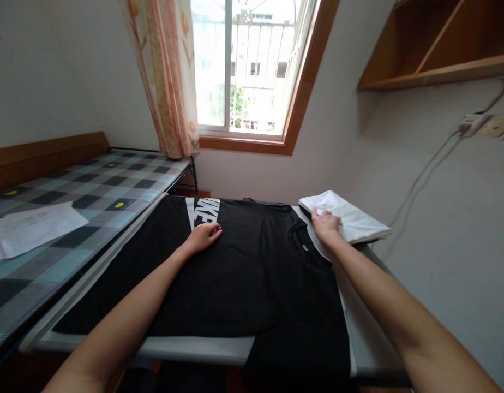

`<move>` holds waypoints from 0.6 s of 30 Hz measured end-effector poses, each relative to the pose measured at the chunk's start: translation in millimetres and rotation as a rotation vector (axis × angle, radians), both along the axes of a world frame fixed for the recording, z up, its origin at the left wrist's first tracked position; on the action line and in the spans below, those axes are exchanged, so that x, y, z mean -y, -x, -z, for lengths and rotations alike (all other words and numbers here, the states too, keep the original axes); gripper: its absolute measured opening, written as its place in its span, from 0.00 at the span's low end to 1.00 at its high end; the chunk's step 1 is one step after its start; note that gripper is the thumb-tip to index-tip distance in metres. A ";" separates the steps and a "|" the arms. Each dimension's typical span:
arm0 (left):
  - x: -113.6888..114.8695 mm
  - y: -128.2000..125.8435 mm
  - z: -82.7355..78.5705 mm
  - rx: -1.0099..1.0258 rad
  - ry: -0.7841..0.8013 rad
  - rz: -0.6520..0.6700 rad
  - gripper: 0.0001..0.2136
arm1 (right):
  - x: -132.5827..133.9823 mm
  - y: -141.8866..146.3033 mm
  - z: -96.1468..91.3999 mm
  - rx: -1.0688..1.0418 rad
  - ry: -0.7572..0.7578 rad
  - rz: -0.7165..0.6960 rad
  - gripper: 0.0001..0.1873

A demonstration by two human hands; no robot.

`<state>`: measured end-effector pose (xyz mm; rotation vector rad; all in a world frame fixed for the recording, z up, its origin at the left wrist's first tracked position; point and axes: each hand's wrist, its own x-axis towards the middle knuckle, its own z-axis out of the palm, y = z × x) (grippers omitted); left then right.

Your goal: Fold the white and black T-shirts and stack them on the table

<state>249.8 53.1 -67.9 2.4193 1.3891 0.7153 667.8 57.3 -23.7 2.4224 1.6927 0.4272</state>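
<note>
A black T-shirt (239, 278) with white block lettering lies spread over a pale flat board (198, 349). Its neckline faces right, and one sleeve hangs over the near edge. On the lettering's near side, my left hand (203, 238) rests on the fabric with its fingers curled in; I see nothing held in it. At the board's far right end lies a folded white garment (350, 215) with a dark layer under it. My right hand (326, 225) touches its left edge, index finger stretched out and the other fingers slightly bent.
To the left stands a bed with a checked mattress (154, 172) and white papers (39, 226) on it. A curtain (172, 82) hangs beside the window (258, 76). Wooden shelves (436, 71) and a socket with a cord (475, 125) are on the right wall.
</note>
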 end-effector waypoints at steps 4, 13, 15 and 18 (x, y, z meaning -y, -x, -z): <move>1.6 0.4 -0.7 0.016 0.005 0.003 0.11 | 2.4 6.5 -3.0 0.022 0.035 0.093 0.30; 4.7 -1.8 -5.6 -0.076 -0.094 -0.001 0.13 | 13.8 67.9 -15.5 -0.291 -0.013 -0.240 0.33; 6.2 -1.8 -5.1 -0.114 -0.126 -0.041 0.15 | 17.4 90.4 -2.0 -0.395 0.056 -0.296 0.36; 9.2 -2.0 -2.7 -0.172 -0.110 -0.133 0.21 | 23.7 112.9 20.4 -0.448 0.140 -0.341 0.37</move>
